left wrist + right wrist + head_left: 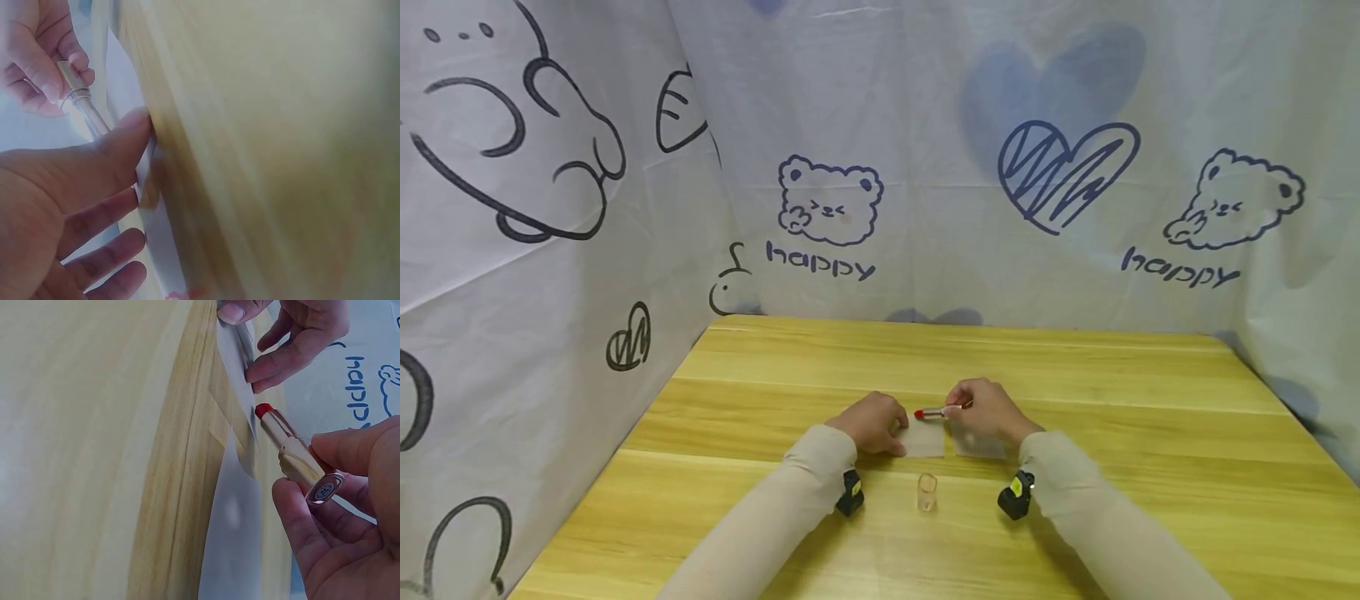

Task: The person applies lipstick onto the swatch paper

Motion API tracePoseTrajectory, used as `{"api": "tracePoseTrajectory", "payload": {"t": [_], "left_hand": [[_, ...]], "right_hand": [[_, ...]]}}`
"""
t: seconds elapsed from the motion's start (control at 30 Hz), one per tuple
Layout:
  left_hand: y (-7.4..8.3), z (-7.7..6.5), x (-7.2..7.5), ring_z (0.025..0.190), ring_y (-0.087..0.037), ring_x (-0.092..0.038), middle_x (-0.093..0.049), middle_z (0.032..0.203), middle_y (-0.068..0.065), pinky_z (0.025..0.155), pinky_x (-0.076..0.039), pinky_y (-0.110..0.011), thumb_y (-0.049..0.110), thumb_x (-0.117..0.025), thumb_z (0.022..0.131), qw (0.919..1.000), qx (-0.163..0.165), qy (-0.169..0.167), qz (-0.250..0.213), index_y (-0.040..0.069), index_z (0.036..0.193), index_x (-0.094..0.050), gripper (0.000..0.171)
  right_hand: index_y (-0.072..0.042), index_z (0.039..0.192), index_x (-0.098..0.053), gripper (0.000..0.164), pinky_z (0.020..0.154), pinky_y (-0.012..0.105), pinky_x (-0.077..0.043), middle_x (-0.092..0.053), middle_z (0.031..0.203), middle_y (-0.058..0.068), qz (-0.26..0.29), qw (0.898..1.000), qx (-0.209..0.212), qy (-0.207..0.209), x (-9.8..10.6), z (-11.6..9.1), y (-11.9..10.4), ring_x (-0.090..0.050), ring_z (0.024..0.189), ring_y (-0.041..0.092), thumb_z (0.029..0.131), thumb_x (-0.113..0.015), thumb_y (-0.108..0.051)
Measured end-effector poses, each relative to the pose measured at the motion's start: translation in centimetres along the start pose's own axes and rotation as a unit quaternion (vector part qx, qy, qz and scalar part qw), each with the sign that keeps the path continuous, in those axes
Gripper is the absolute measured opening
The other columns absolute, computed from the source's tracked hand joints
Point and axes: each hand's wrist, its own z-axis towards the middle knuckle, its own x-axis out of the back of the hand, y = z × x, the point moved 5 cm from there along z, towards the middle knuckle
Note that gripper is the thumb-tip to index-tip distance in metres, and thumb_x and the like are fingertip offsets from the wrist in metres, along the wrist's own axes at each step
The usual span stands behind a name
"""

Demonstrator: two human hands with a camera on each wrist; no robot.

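Observation:
My right hand [987, 408] pinches a lipstick [294, 447] between thumb and fingers. Its red tip points left, over the far edge of the left white paper square [923, 442]. On that square's left side rests my left hand [872, 423], thumb at the near edge and fingers farther back, loosely spread in the left wrist view. A second paper square [977, 447] lies beneath the right hand, partly covered by it. Near the bottom of the left wrist view, a red mark [182, 294] shows on the paper.
A clear lipstick cap [927, 493] stands on the wooden table [760, 517], between the forearms and nearer to me than the papers. Printed white cloth [925, 250] hangs behind the table and along its left side.

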Motion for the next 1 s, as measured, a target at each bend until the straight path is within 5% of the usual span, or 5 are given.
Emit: {"api": "tracePoseTrajectory", "payload": {"t": [1.0], "left_hand": [[0.51, -0.52, 0.35, 0.112, -0.023, -0.060, -0.068, 0.115, -0.005, 0.095, -0.048, -0.033, 0.023, -0.082, 0.080, 0.9999, -0.013, 0.000, 0.011, 0.007, 0.111, -0.073, 0.036]], "right_hand": [[-0.007, 0.092, -0.068, 0.005, 0.076, 0.038, -0.051, -0.065, 0.086, 0.000, -0.037, 0.999, 0.004, -0.006, 0.05, -0.54, -0.33, -0.059, 0.081, 0.015, 0.091, -0.068, -0.013]]}}
